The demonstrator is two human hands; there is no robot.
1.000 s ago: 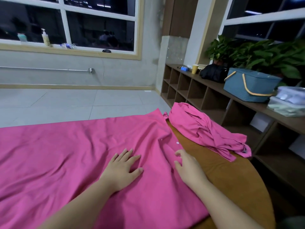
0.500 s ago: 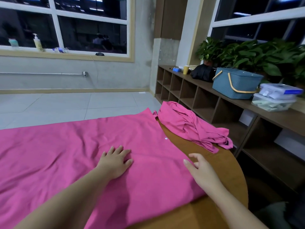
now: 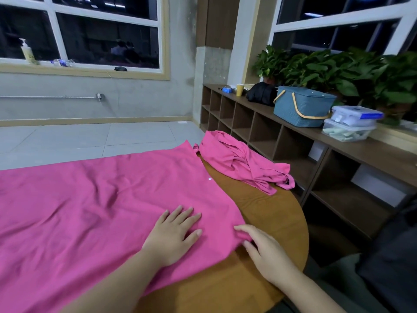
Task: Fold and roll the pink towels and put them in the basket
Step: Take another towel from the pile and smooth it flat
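Towel point(image 3: 94, 199) lies spread over the table point(image 3: 266, 213); my left hand point(image 3: 173, 236) presses it flat, fingers wide, so it won't slide while my right hand point(image 3: 264, 247) pinches its near right corner for folding. Basket point(image 3: 302, 107) waits on the far right shelf point(image 3: 365, 150)

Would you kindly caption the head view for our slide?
Left hand flat on spread pink towel; right hand pinches its corner on wooden table.
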